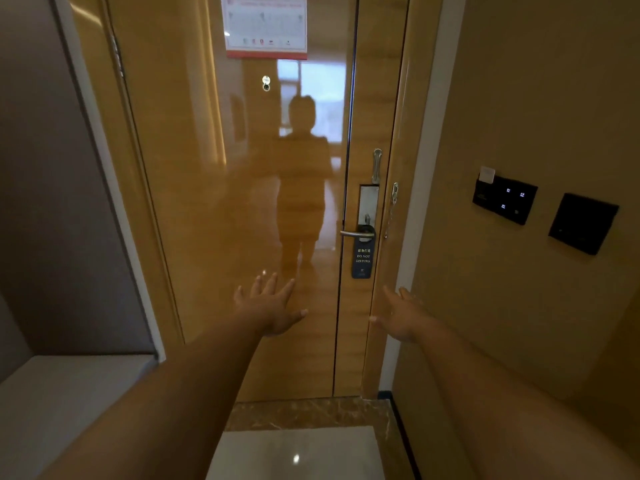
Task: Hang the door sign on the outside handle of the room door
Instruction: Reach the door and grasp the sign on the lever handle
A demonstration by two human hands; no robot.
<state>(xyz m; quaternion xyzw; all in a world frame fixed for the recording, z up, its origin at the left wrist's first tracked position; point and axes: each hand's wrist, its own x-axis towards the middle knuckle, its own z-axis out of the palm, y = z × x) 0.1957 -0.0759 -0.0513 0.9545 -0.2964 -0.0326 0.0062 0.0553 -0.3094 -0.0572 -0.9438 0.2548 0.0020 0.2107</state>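
Hotel entry, door shut, sign hanging on inside handle at right of centre; left hand and right hand both spread, empty: lift sign off first, then open.

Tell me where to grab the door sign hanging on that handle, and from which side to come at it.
Pinch the door sign by its flat lower body, below the lever handle. Come from the free end of the lever, on the left in the picture: the sign's top is looped over the lever, so it probably slides off that way. The right hand is nearer.
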